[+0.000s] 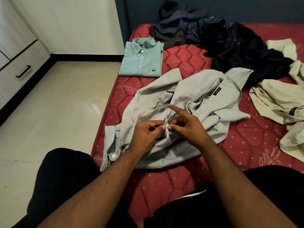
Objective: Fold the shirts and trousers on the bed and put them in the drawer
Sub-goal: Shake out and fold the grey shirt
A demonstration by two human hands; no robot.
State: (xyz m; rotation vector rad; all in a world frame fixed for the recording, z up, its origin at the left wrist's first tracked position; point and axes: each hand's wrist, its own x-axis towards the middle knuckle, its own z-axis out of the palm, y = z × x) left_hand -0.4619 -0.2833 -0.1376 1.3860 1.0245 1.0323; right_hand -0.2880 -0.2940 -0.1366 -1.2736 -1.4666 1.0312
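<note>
one grey shirt (189, 102) lies spread and rumpled on the red mattress of the bed (181, 186), directly in front of the person; one green shirt (141, 60) lies already folded, collar up, near the bed's far left edge, well apart from the hands. beyond them sits one heap of dark clothes (230, 43) against the headboard, and one heap of cream clothes (283, 96) lies at the right. one drawer (18, 71) with a dark handle shows at the far left, closed. the left hand (144, 135) and right hand (189, 127) meet over the middle of the grey shirt, fingertips touching across its front edge. the left hand's fingers (156, 125) are curled, thumb and forefinger pinching the cloth at a small white button. the right hand's thumb and lower fingers pinch the same fold from the other side, while its forefinger sticks out straight, pointing up and left. both forearms reach forward from the bottom, angled inward, above the person's dark-clad knees.
</note>
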